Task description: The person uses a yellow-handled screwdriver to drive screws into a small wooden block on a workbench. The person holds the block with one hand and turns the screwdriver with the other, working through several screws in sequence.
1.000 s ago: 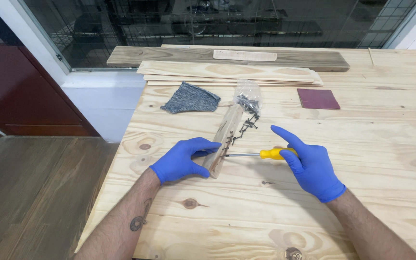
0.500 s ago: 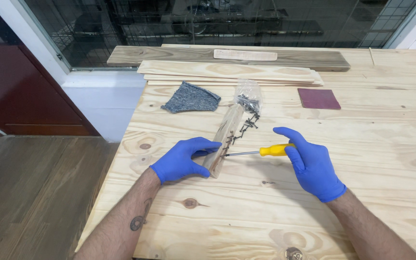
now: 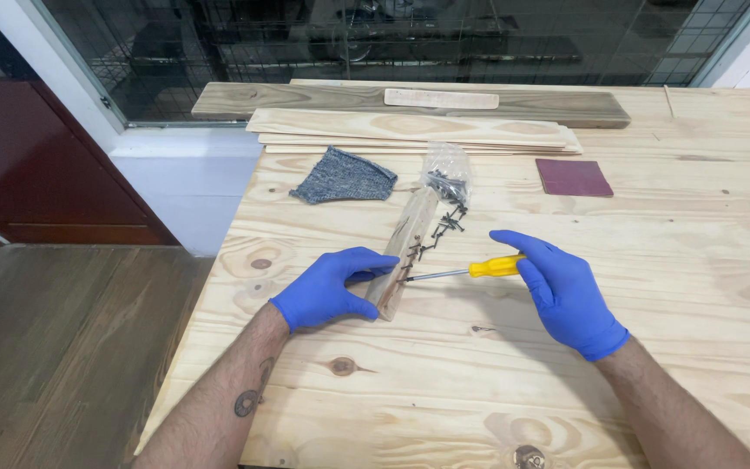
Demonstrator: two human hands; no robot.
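— Where is the narrow pale wooden block (image 3: 403, 252)?

— It lies on the light pine tabletop (image 3: 496, 382), running lengthwise away from the person. The left hand (image 3: 330, 288) in a blue glove is clasped around the block's near end, pinning it down.

— And the other hand?

— The right hand (image 3: 566, 291) (also blue-gloved) lies to the right of the block, its fingers wrapped around the yellow-handled screwdriver (image 3: 470, 270), forefinger stretched along the handle. The steel shaft points left, its tip meeting the block's side just beside the left fingers.

— What lies around the block?

— Small dark screws (image 3: 440, 227) are scattered on and beside its far half, spilling from a clear plastic bag (image 3: 446, 169) at its far end. Left of that bag lies a grey knitted cloth (image 3: 342, 176); well to the right of the block, a dark red square of sandpaper (image 3: 573, 177). Beyond the block, pale planks (image 3: 410, 128) are stacked.
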